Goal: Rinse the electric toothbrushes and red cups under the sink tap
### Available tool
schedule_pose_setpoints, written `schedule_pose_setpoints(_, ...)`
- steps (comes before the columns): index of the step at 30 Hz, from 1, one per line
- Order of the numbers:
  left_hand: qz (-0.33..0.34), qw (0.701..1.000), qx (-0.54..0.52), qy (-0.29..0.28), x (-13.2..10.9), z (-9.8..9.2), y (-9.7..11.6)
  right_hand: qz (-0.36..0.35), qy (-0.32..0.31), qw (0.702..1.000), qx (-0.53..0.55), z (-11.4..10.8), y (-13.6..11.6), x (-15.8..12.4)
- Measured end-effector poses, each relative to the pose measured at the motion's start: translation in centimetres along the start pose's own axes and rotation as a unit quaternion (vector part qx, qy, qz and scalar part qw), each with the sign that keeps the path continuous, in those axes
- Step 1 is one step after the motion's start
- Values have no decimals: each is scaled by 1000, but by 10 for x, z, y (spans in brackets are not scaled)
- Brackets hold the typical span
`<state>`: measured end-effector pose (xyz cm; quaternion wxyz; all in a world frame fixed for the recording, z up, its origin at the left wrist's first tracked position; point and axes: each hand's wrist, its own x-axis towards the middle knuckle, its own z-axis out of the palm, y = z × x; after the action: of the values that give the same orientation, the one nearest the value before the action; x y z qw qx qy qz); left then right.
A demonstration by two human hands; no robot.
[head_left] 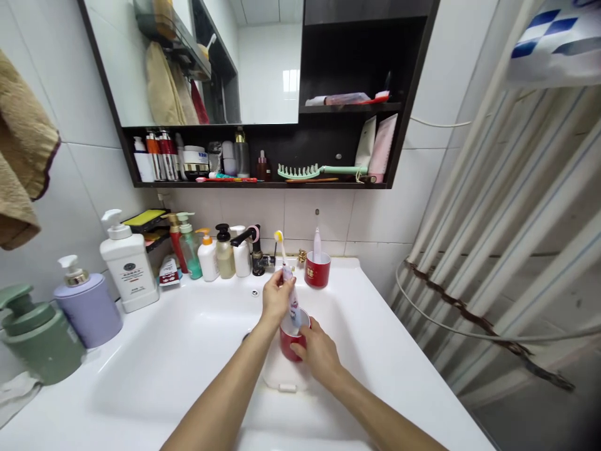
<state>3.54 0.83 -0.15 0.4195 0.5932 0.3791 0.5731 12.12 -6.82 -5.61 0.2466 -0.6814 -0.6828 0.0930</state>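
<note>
Big white sink: It was one wide bowl, and both hands were over its right part.
Dark wall shelf: It held many little bottles and jars, two standing tubes and one green hairbrush.
Pump bottles: There were eight, three big ones on the left and five along the back.
Right hand: Its fingers gripped the near red cup at the rim and side.
Left hand: Its fingers pinched the held toothbrush around the upper handle.
Red cups: There were two. The far red cup stood on the back corner with one pale toothbrush in it.
Held toothbrush: Its yellow-and-white head stuck up above the left fingers. Its fat handle slanted down below them to the near cup's mouth. I couldn't tell if it touched the bottom.
</note>
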Motion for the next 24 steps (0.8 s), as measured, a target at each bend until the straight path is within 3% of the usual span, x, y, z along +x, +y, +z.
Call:
schedule_pose_setpoints(2,12,995,-88,51,-3,-10,21,-10,0,1000,11,-5,-1,1)
schedule_pose_setpoints(4,-14,989,-135,62,-14,-16,36,-14,23,997,73,-16,-3,3)
schedule_pose_setpoints(6,-68,985,-160,5,-31,-17,40,-9,60,975,216,-32,-6,6)
schedule_pose_setpoints(8,-121,975,-174,-72,-49,-13,34,1,59,929,365,-47,-11,9)
schedule_pose_setpoints(13,-195,955,-161,-156,-76,2,15,37,11,855,517,-64,-16,12)
schedule_pose_setpoints(18,-349,850,-259,-296,-78,4,11,100,-7,773,627,-70,-4,14)
schedule_pose_setpoints(19,-356,847,-256,-302,-79,4,9,106,-8,766,634,-71,-1,15)
schedule_pose_setpoints(23,-270,918,-163,-240,-84,8,2,119,42,787,604,-69,4,16)
schedule_pose_setpoints(24,-257,924,-150,-238,-85,9,1,123,54,789,600,-68,4,16)
